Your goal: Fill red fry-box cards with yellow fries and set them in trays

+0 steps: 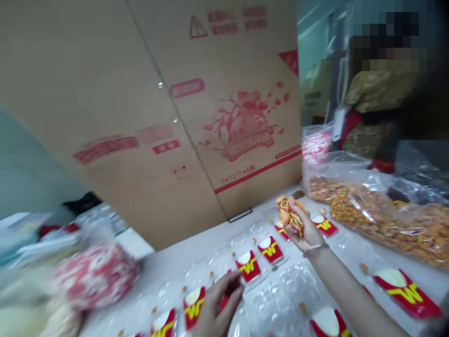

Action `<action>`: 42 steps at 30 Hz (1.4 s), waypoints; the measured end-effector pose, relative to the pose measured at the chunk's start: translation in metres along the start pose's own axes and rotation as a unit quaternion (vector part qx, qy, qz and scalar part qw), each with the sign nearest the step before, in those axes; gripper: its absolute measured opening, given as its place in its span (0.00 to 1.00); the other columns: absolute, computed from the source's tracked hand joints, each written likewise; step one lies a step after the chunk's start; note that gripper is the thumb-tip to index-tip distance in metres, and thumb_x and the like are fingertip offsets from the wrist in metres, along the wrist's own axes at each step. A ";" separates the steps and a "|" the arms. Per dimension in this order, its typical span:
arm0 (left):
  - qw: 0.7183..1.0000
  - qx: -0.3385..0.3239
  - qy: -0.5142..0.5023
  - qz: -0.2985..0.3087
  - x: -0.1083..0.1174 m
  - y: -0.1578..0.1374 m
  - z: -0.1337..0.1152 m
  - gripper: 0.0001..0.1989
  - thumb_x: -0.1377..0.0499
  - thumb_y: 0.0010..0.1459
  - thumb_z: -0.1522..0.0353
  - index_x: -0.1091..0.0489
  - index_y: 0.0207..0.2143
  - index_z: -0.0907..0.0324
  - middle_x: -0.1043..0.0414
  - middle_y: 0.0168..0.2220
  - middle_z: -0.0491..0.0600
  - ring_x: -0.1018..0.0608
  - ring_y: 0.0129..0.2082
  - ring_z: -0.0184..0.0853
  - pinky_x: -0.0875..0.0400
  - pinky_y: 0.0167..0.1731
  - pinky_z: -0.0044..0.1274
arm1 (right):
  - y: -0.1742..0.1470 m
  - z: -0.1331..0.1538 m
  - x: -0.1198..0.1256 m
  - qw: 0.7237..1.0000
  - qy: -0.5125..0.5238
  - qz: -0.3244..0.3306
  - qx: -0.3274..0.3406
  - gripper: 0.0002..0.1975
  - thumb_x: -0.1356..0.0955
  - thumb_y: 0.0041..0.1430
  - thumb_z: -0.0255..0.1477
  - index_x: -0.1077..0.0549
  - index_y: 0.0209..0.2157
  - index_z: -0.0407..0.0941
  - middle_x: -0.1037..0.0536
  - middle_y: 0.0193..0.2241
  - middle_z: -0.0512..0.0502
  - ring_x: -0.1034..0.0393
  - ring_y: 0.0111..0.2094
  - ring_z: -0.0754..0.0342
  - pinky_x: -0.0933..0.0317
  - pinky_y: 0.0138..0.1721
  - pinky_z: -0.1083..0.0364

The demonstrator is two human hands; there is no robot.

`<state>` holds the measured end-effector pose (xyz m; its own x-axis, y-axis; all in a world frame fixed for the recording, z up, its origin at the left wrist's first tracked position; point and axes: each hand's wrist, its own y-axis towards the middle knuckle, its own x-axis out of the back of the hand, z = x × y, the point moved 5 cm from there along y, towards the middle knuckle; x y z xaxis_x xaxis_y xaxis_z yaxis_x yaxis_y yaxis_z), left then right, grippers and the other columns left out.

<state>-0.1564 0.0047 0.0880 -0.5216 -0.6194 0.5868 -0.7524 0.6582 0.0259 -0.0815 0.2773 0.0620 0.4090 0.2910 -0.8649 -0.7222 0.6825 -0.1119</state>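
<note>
My right hand (302,229) is raised over the far end of the table, fingers closed around a bunch of small toy hamburgers (285,216) with tan buns and green and red layers. Lower down, my left hand (220,302) hovers over the row of clear plastic trays (277,285), its fingers bent and thumb apart. Red shows through its gap, apparently a piece lying beneath. Set in the trays are red French-fry box pieces (248,266) with a yellow zigzag mark and white top. Tiny tan pieces (211,274) sit near them, too small to name.
A large printed cardboard box (196,117) stands along the table's far side. Clear bags of small toy hamburgers (382,210) lie at right. At left is a bag of pink and white pieces (96,276), blurred. A person (382,98) is in the right background.
</note>
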 end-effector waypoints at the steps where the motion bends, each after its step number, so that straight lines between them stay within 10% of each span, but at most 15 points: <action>1: 0.996 -0.033 -0.065 0.048 -0.010 -0.003 -0.004 0.17 0.41 0.53 0.57 0.28 0.43 0.52 0.26 0.39 0.51 0.25 0.40 0.38 0.28 0.42 0.30 | -0.024 -0.026 -0.007 1.000 0.006 -0.003 -0.030 0.13 0.29 0.51 0.30 0.27 0.40 0.45 0.22 0.34 0.46 0.38 0.16 0.67 0.50 0.09 0.69; 7: 0.974 -0.093 -0.205 0.019 -0.016 -0.039 0.006 0.13 0.42 0.57 0.63 0.32 0.42 0.61 0.29 0.36 0.51 0.28 0.34 0.31 0.32 0.35 0.22 | -0.137 -0.142 -0.027 0.991 -0.030 -0.075 -0.110 0.15 0.27 0.47 0.32 0.26 0.39 0.47 0.23 0.33 0.51 0.35 0.18 0.64 0.44 0.11 0.67; 13: 0.981 -0.081 -0.167 -0.046 0.036 -0.101 0.084 0.07 0.40 0.55 0.67 0.31 0.33 0.61 0.31 0.31 0.48 0.30 0.30 0.28 0.35 0.30 0.20 | -0.195 -0.221 -0.025 0.985 -0.085 -0.060 -0.140 0.16 0.27 0.47 0.35 0.27 0.38 0.47 0.25 0.33 0.52 0.36 0.21 0.65 0.48 0.11 0.69; 21: 0.963 0.021 -0.050 -0.264 0.213 -0.112 0.275 0.07 0.41 0.53 0.66 0.29 0.31 0.62 0.29 0.28 0.47 0.28 0.28 0.29 0.33 0.30 0.20 | -0.239 -0.307 -0.040 0.937 -0.135 -0.026 -0.322 0.18 0.27 0.47 0.36 0.27 0.41 0.46 0.25 0.33 0.49 0.38 0.20 0.64 0.51 0.09 0.68; 26: 0.940 0.056 0.139 -0.305 0.294 -0.095 0.342 0.07 0.45 0.54 0.71 0.27 0.34 0.62 0.27 0.30 0.49 0.27 0.30 0.32 0.31 0.33 0.22 | -0.243 -0.338 -0.051 0.902 -0.179 -0.056 -0.388 0.19 0.25 0.46 0.36 0.27 0.40 0.46 0.23 0.31 0.49 0.36 0.20 0.64 0.46 0.11 0.68; 35: 0.910 0.052 0.404 -0.073 0.275 -0.055 0.365 0.17 0.50 0.56 0.77 0.27 0.44 0.57 0.27 0.44 0.51 0.27 0.42 0.35 0.35 0.43 0.27 | -0.230 -0.366 -0.069 0.887 -0.198 -0.038 -0.416 0.16 0.27 0.50 0.36 0.27 0.40 0.46 0.25 0.28 0.51 0.36 0.21 0.63 0.45 0.13 0.67; 42: 0.896 0.085 0.435 -0.027 0.271 -0.061 0.361 0.25 0.50 0.53 0.81 0.33 0.51 0.52 0.34 0.55 0.50 0.31 0.48 0.42 0.40 0.46 0.37 | -0.229 -0.377 -0.075 0.879 -0.185 -0.013 -0.439 0.14 0.29 0.53 0.36 0.28 0.39 0.43 0.24 0.31 0.47 0.37 0.20 0.63 0.50 0.12 0.67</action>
<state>-0.3972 -0.3573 -0.0464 -0.0267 -0.0313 0.9992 -0.8562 0.5167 -0.0066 -0.1574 -0.1532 -0.0318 0.4678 0.5925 -0.6558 -0.7960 -0.0401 -0.6040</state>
